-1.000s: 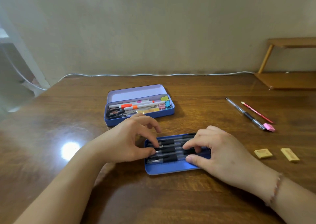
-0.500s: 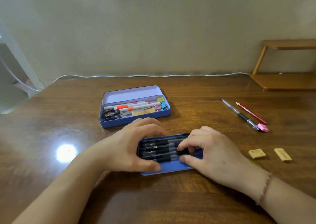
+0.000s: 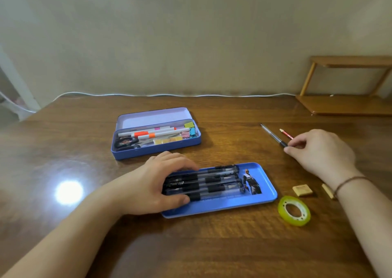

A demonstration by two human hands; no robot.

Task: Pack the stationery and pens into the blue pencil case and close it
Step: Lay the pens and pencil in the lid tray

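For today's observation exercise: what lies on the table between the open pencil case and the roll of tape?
In the head view, the blue tray of black pens lies between the open pencil case and the roll of tape.

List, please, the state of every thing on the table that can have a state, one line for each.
Pencil case: open, lid up, partly filled.
Blue tray: flat on the table, holding pens.
Black pens: lying side by side in the tray.
Clear pen: on the table, not packed.
Tape roll: lying flat, not packed.
Left hand: resting on the pens.
Right hand: fingers at the clear pen, grip unclear.
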